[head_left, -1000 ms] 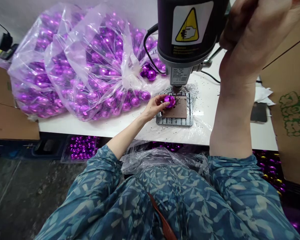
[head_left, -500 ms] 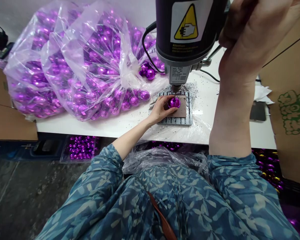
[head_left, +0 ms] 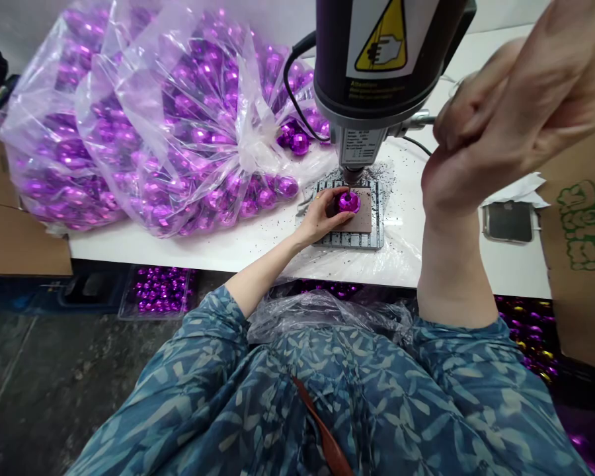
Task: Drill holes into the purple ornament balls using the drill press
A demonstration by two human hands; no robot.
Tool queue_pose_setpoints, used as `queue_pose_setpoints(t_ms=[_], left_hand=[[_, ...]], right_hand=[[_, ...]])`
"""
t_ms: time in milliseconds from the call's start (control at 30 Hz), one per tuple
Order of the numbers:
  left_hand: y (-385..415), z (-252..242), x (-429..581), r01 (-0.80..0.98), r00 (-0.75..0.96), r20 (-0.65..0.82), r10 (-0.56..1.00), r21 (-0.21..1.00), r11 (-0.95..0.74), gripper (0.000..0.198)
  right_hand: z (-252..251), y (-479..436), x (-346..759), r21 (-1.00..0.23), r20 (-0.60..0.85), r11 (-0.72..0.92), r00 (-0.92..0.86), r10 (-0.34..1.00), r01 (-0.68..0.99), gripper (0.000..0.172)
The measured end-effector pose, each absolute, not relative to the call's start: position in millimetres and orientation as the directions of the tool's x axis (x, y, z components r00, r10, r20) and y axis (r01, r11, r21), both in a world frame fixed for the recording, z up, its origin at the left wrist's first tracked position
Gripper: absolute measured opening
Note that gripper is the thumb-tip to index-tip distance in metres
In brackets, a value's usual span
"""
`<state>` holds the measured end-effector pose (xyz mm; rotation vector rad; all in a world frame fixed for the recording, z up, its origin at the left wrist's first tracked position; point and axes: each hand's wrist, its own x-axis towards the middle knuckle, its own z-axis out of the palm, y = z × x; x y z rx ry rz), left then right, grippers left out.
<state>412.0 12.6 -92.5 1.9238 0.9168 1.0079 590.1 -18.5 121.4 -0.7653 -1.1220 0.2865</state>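
A shiny purple faceted ball [head_left: 348, 202] sits on a brown board under the drill press [head_left: 377, 66]. My left hand [head_left: 322, 215] pinches this ball from the left, thumb in front and fingers behind. Just above it are the chuck [head_left: 353, 174] and thin bit; whether the bit is inside the ball I cannot tell. At the upper right, my right hand [head_left: 500, 119] is closed at the end of the press's metal feed handle [head_left: 429, 120]. Its grip on the handle is mostly hidden behind the hand itself. The brown board [head_left: 359, 221] lies on the slotted metal base [head_left: 377, 239].
Large clear bags [head_left: 168, 132] full of purple balls fill the left of the white table [head_left: 178, 250]. Dark shavings surround the base. A phone [head_left: 508, 222] lies at right, beside a cardboard box [head_left: 580, 277]. A clear bin [head_left: 161, 294] of balls stands below the table.
My right hand has turned and come lower around the feed handle, uncovering more of the phone. My left hand keeps its hold on the ball. The view has shifted slightly.
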Motion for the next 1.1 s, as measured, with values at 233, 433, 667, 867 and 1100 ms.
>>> queue_pose_setpoints(t_ms=[233,433,667,867,1100], left_hand=[[13,-95,411,0.235,0.437,0.317,0.842,0.863,-0.447,0.066],[12,-93,411,0.236,0.443,0.307,0.842,0.866,-0.440,0.068],[11,-90,411,0.256,0.444,0.297,0.845,0.862,-0.438,0.063],[12,-93,412,0.262,0.438,0.301,0.847,0.858,-0.441,0.062],[11,-93,411,0.237,0.456,0.294,0.840,0.870,-0.432,0.064]], right_hand=[[96,-27,593,-0.613,0.751,0.768,0.440,0.492,0.186,0.082],[74,-14,597,-0.572,0.759,0.786,0.512,0.401,0.233,0.088],[34,1,606,-0.561,0.766,0.754,0.560,0.316,0.342,0.091],[10,19,616,-0.543,0.771,0.757,0.573,0.278,0.363,0.092],[3,14,618,-0.508,0.799,0.805,0.518,0.307,0.306,0.102]])
